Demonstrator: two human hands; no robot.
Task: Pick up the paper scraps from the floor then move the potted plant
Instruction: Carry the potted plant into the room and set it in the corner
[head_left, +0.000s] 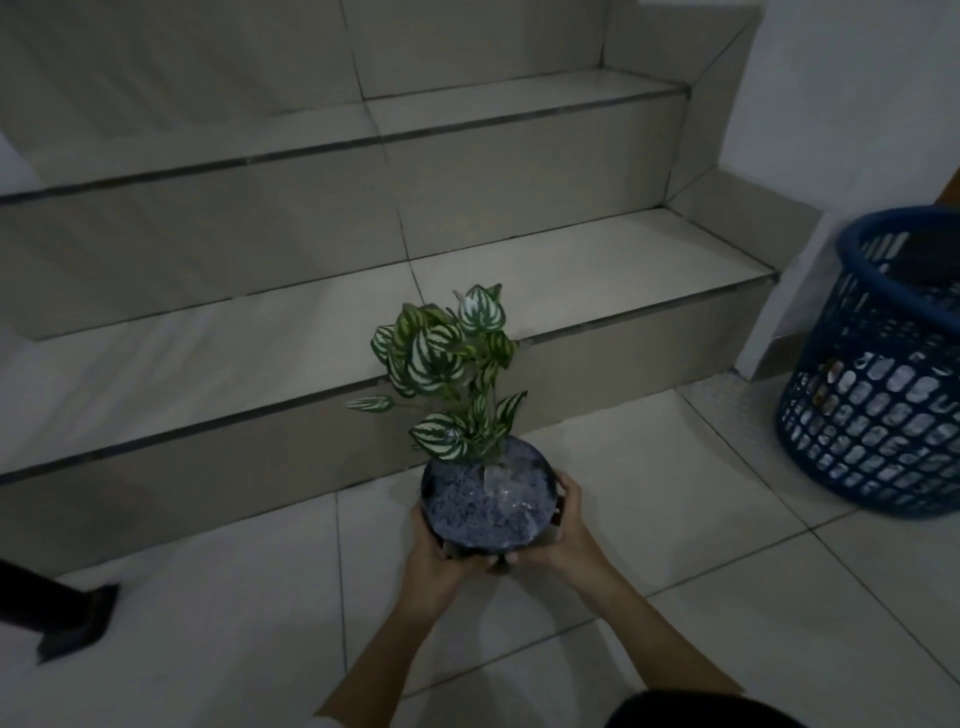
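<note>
You have both hands clamped on the plant (457, 374), one on each side of its dark round pot (485, 493). Your left hand (434, 545) cups the pot's left and lower side, and your right hand (558, 525) wraps the right side, with its fingers (566, 486) curled over the rim. The two hands nearly meet under the near edge of the pot.

The pot sits in the middle of your view, over the pale tiled floor (727, 597), just in front of the lowest step (260, 364) of a tiled stair. You cannot tell from here whether the pot's base touches the floor or is held just above it. The pot is filled with fine greyish gravel. The stems stand roughly upright, and the green-and-white striped leaves reach up in front of the step.

To your right, well apart from the pot, a blue slotted basket (878, 395) stands on the floor near the wall. Pale shapes show through its slots, too blurred to make out. At the far left edge a dark object (72, 618) lies on the floor, too dim to identify.
</note>
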